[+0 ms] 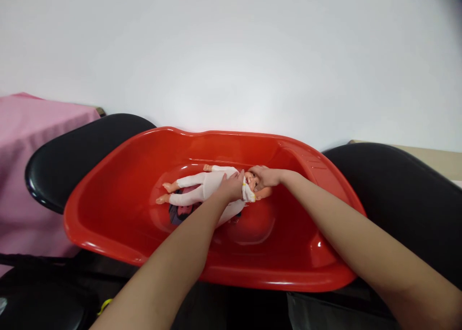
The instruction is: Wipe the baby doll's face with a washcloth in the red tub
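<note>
A baby doll [189, 185] in white clothing lies on its back inside a red baby bathtub [115, 200], its feet to the left and its head to the right. At the doll's neck and chin is my left hand [233, 184], fingers bent on a small white cloth [248, 194] with yellow marks. Whether that cloth is loose or part of the clothing, I cannot tell. My right hand [266, 176] wraps over the doll's head, its fingers beside the face. Both hands partly cover the doll's upper body and head.
Black rounded chair seats [83, 157] flank the tub on the left and right [393, 195]. A pink cloth [32, 142] drapes over something at far left. Behind the tub rises a white wall [231, 56]. A picture print [180, 213] shows on the tub floor under the doll.
</note>
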Demonstrator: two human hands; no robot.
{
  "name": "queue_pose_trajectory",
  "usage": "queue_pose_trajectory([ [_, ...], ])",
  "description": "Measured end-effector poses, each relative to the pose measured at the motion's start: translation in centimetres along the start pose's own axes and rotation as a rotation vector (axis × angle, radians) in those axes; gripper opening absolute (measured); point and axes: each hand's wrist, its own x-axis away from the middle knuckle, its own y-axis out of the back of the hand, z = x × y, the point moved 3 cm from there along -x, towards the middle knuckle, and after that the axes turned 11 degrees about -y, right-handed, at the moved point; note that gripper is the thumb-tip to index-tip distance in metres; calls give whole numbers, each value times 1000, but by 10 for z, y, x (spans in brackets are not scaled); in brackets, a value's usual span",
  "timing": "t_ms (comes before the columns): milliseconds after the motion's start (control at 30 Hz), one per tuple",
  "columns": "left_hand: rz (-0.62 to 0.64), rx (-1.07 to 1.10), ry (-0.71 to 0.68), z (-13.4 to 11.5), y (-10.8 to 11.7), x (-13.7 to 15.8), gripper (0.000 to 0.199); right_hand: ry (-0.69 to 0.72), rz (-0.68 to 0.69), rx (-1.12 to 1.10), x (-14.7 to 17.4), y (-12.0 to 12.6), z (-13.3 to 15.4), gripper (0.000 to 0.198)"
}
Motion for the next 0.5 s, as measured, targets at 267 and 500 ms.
queue_pose_trajectory([
  [267, -181, 18, -3, 5, -11, 1, 40, -25, 8, 2, -2, -2, -4, 64],
  [500, -238, 5, 20, 10, -15, -5, 21, -47, 30, -29, 11, 5, 7, 62],
])
